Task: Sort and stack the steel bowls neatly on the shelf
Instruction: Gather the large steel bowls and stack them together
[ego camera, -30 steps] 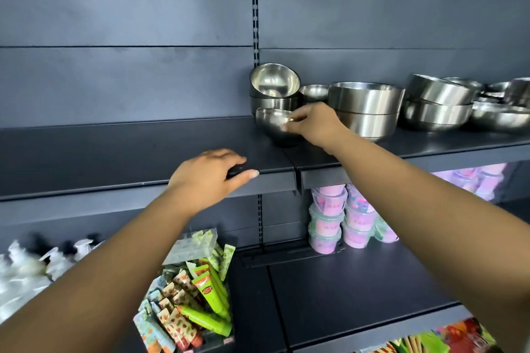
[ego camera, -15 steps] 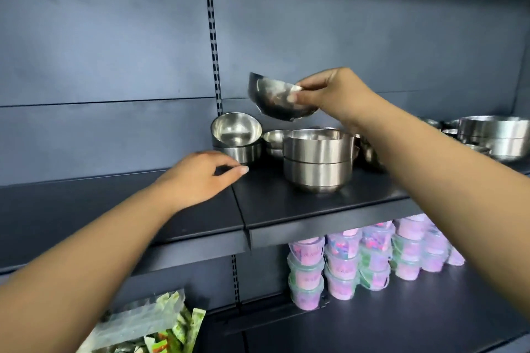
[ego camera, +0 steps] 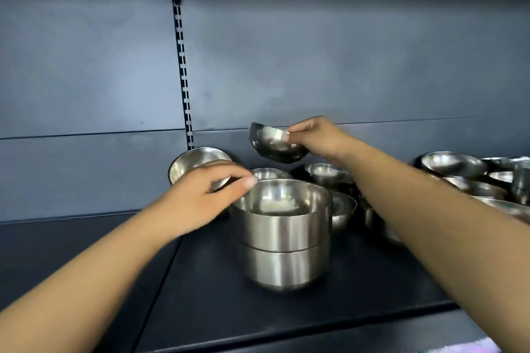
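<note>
My right hand (ego camera: 319, 137) pinches the rim of a small steel bowl (ego camera: 272, 143) and holds it tilted in the air above the shelf (ego camera: 218, 306). Below it stand two large steel bowls stacked (ego camera: 284, 241). My left hand (ego camera: 200, 200) hovers at the stack's left rim, fingers loosely curled, thumb tip at the rim. Behind that hand a small tilted bowl (ego camera: 195, 159) tops a partly hidden stack. Other small bowls (ego camera: 325, 173) sit behind the large stack.
More steel bowls (ego camera: 453, 165) crowd the shelf at the right, partly hidden by my right forearm. A slotted upright rail (ego camera: 183, 80) runs up the back panel. Another dark shelf board (ego camera: 71, 238) lies on the left.
The view has closed in on the bowls. My left hand rose from the shelf to the large stack's rim. My right hand still holds the small bowl aloft, now farther back behind the stack.
</note>
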The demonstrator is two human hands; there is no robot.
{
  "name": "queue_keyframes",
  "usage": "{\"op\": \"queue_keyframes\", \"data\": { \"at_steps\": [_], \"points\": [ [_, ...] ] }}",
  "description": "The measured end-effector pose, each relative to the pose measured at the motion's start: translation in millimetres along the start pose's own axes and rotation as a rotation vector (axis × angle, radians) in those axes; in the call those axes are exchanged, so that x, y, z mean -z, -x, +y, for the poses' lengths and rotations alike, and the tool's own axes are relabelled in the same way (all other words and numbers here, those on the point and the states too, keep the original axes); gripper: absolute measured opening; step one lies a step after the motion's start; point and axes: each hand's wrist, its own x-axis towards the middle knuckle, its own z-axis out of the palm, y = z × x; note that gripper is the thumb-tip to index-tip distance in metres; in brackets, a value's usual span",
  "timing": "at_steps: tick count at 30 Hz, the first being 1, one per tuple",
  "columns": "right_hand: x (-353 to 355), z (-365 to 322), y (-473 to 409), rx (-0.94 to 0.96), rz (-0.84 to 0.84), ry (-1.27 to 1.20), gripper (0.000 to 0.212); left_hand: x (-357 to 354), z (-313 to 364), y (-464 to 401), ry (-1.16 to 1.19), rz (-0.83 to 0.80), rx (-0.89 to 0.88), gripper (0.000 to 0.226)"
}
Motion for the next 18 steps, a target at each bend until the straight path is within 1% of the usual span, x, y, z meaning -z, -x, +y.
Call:
{"op": "queue_keyframes", "data": {
  "at_steps": [2, 4, 6, 8, 10, 13, 17, 18],
  "points": [
    [-12, 15, -13, -0.020, -0.043, -0.004, 0.022, -8, -1, -4, 0.040, -0.035, -0.003, 0.036],
    [-23, 27, -20, -0.024, -0.083, 0.008, 0.024, -13, -1, -5, 0.035, -0.055, 0.006, 0.037],
    [-29, 35, -25, -0.022, -0.118, 0.029, 0.025, -16, -3, -5, 0.057, -0.084, 0.025, 0.032],
    [-35, 40, -27, -0.039, -0.158, 0.039, 0.026, -17, -4, -3, 0.165, -0.087, 0.050, 0.025],
    [-38, 42, -31, -0.044, -0.189, 0.061, 0.027, -17, -7, -2, 0.273, -0.060, 0.098, 0.024],
    [-38, 45, -36, -0.028, -0.210, 0.081, 0.028, -18, -13, 1, 0.312, -0.063, 0.107, 0.021],
    [-35, 50, -40, -0.065, -0.271, 0.086, 0.024, -21, -19, 2, 0.314, -0.073, 0.016, 0.035],
    [-35, 53, -40, -0.075, -0.300, 0.112, 0.023, -22, -20, 2, 0.308, -0.071, -0.011, 0.043]
  ]
}}
